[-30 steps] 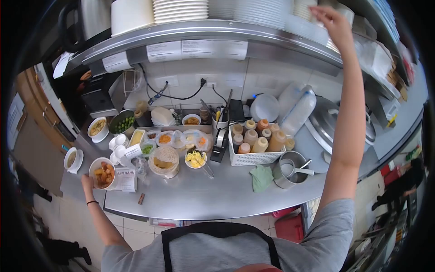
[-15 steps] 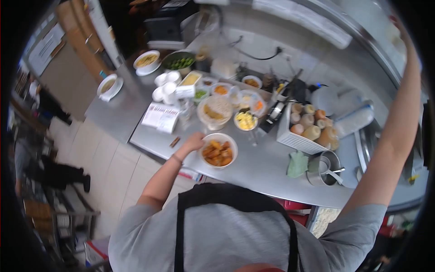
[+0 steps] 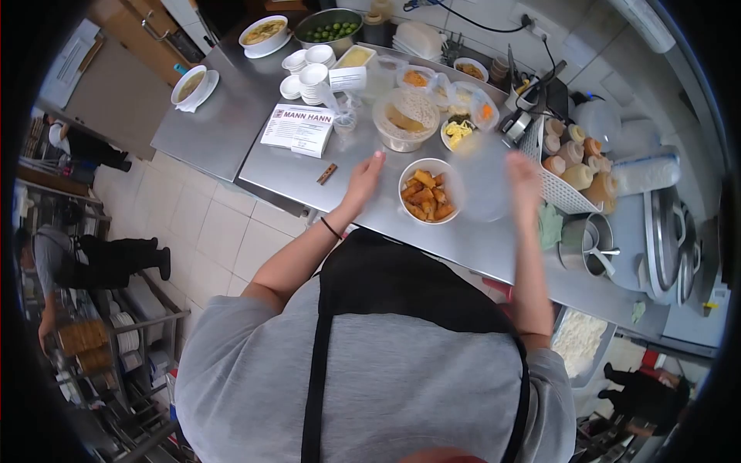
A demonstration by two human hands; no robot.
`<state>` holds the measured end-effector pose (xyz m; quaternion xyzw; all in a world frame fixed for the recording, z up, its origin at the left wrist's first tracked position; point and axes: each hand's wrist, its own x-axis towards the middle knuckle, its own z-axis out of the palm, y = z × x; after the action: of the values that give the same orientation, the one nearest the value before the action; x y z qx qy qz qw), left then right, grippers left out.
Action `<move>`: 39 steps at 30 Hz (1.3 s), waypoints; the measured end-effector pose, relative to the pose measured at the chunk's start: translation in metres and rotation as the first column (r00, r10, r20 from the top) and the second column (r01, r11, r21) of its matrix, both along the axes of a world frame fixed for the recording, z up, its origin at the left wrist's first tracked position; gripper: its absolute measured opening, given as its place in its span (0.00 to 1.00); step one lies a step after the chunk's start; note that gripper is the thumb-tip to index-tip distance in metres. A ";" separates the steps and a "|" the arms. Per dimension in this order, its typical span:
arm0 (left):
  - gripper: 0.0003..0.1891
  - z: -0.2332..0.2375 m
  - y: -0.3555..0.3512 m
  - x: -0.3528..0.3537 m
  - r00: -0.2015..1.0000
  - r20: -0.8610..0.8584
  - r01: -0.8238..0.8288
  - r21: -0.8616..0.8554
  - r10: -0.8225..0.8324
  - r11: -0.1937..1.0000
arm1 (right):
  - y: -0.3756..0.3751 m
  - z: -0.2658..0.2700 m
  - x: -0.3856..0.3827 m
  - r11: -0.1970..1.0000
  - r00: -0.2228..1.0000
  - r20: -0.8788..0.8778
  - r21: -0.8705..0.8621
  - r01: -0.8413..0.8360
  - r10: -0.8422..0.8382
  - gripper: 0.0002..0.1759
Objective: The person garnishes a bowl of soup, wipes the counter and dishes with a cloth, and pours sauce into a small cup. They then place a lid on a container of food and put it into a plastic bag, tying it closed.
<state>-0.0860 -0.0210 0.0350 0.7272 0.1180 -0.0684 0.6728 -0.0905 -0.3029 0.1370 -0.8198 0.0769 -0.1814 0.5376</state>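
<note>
A round white bowl (image 3: 404,202) of browned fried pieces (image 3: 426,194) stands on the steel counter in front of me. To its left, my left hand (image 3: 364,179) is raised with the fingers stretched out, holding nothing and a little apart from the rim. My right hand (image 3: 525,179), blurred by motion, grips a clear round plastic lid (image 3: 485,181) by its edge. That lid hovers just right of the bowl, tilted and smeared. Behind the bowl are a large clear tub (image 3: 403,137) of pale food and a small bowl of yellow shreds (image 3: 458,136).
Printed order slips (image 3: 299,130), stacked white cups (image 3: 313,80) and a small brown strip (image 3: 326,174) lie left. A white basket of squeeze bottles (image 3: 575,185), a green cloth (image 3: 549,225) and a steel pot (image 3: 584,245) stand right. Co-workers (image 3: 100,258) are at the far left.
My right hand has come down from the upper right and now holds the clear lid beside the bowl. My left hand has let go of the bowl's rim.
</note>
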 end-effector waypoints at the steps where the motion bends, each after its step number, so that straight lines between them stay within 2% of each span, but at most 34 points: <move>1: 0.25 0.001 -0.007 -0.006 0.997 0.038 -0.059 -0.067 0.062 0.996 | 0.007 -0.058 -0.004 0.997 0.997 0.024 0.032 -0.074 0.074 0.06; 2: 0.25 -0.007 -0.017 -0.008 0.998 0.034 -0.046 -0.067 0.048 0.997 | 0.020 -0.109 -0.006 0.990 0.990 0.105 0.093 -0.108 0.098 0.07; 4: 0.23 -0.028 -0.040 -0.011 0.936 0.350 -0.067 0.067 0.039 0.995 | 0.051 -0.130 -0.020 0.978 1.000 0.005 0.210 -0.009 0.008 0.08; 5: 0.23 -0.023 -0.046 -0.013 0.938 0.346 -0.056 0.068 0.029 0.996 | 0.063 -0.128 -0.021 0.978 1.000 0.001 0.210 0.002 -0.003 0.08; 7: 0.20 -0.007 -0.054 -0.015 0.968 0.240 0.031 0.185 -0.076 0.982 | 0.078 -0.118 -0.019 0.979 0.991 0.060 0.174 0.107 -0.119 0.09; 9: 0.18 -0.022 -0.057 -0.005 0.958 0.277 0.013 0.205 -0.071 0.979 | 0.078 -0.117 -0.013 0.980 0.989 0.049 0.145 0.134 -0.143 0.10; 11: 0.17 -0.032 -0.058 0.005 0.908 0.414 -0.073 0.320 -0.070 0.945 | 0.077 -0.119 -0.006 0.986 0.987 0.017 0.048 0.157 -0.158 0.10; 12: 0.17 -0.033 -0.059 0.008 0.910 0.408 -0.064 0.320 -0.076 0.945 | 0.076 -0.121 -0.004 0.985 0.986 0.010 0.047 0.165 -0.166 0.10; 14: 0.19 -0.035 -0.060 0.013 0.897 0.441 -0.097 0.261 -0.030 0.960 | 0.076 -0.124 0.001 0.985 0.977 0.133 -0.028 0.169 -0.164 0.11; 15: 0.19 -0.034 -0.059 0.018 0.897 0.441 -0.089 0.262 -0.037 0.961 | 0.072 -0.125 0.005 0.984 0.976 0.132 -0.027 0.177 -0.172 0.11; 17: 0.20 -0.032 -0.055 0.033 0.929 0.333 0.066 0.275 -0.159 0.959 | 0.058 -0.125 0.014 0.978 1.000 -0.006 -0.206 0.018 -0.020 0.16; 18: 0.20 -0.026 -0.054 0.039 0.930 0.328 0.075 0.276 -0.167 0.958 | 0.056 -0.124 0.018 0.978 1.000 -0.012 -0.205 0.024 -0.027 0.16; 20: 0.22 -0.018 -0.054 0.048 0.943 0.106 0.261 0.350 -0.315 0.900 | 0.050 -0.122 0.023 0.996 0.974 -0.211 -0.027 -0.090 0.082 0.22; 21: 0.22 -0.019 -0.055 0.049 0.943 0.103 0.265 0.349 -0.317 0.899 | 0.050 -0.121 0.023 0.996 0.974 -0.214 -0.026 -0.087 0.079 0.22; 23: 0.23 -0.024 -0.055 0.052 0.961 0.034 0.264 0.200 -0.276 0.944 | 0.053 -0.122 0.024 0.988 0.970 -0.236 0.154 -0.020 0.056 0.25; 25: 0.24 -0.041 -0.053 0.058 0.954 0.030 0.286 0.205 -0.298 0.936 | 0.050 -0.131 0.028 0.985 0.956 -0.281 0.169 -0.033 0.081 0.25; 30: 0.19 -0.016 -0.055 0.051 0.940 0.032 0.317 0.283 -0.339 0.905 | 0.038 -0.128 0.029 0.990 0.920 -0.375 0.119 -0.070 0.110 0.22; 32: 0.17 0.001 -0.057 0.048 0.907 0.227 0.191 0.533 -0.356 0.825 | 0.016 -0.149 0.039 0.990 0.979 -0.200 0.130 0.061 -0.034 0.22; 33: 0.17 0.016 -0.066 0.052 0.902 0.233 0.195 0.533 -0.364 0.824 | 0.005 -0.136 0.046 0.989 0.980 -0.193 0.129 0.070 -0.044 0.22; 34: 0.17 0.031 -0.077 0.053 0.787 0.458 0.088 0.580 -0.413 0.810 | -0.009 -0.124 0.055 0.935 0.970 -0.078 0.259 0.242 -0.230 0.22; 35: 0.18 0.038 -0.090 0.052 0.618 0.642 -0.028 0.595 -0.454 0.803 | -0.020 -0.115 0.063 0.835 0.909 0.009 0.398 0.380 -0.417 0.22; 36: 0.17 0.034 -0.111 0.058 0.566 0.662 0.065 0.558 -0.491 0.827 | -0.030 -0.123 0.078 0.833 0.906 0.007 0.396 0.385 -0.422 0.22; 37: 0.15 0.028 -0.137 0.070 0.511 0.684 0.159 0.520 -0.520 0.839 | -0.040 -0.136 0.100 0.787 0.914 -0.104 0.477 0.391 -0.392 0.19; 38: 0.15 0.022 -0.159 0.082 0.649 0.487 0.370 0.469 -0.584 0.802 | -0.048 -0.144 0.117 0.730 0.914 -0.208 0.553 0.403 -0.347 0.17; 39: 0.15 0.014 -0.180 0.096 0.719 0.254 0.552 0.358 -0.647 0.753 | -0.054 -0.142 0.129 0.728 0.913 -0.208 0.552 0.407 -0.352 0.17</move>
<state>0.0096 -0.2014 0.0486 0.8056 -0.2444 -0.1332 0.5230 0.0389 -0.3567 -0.0053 -0.5885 0.3184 -0.2183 0.7104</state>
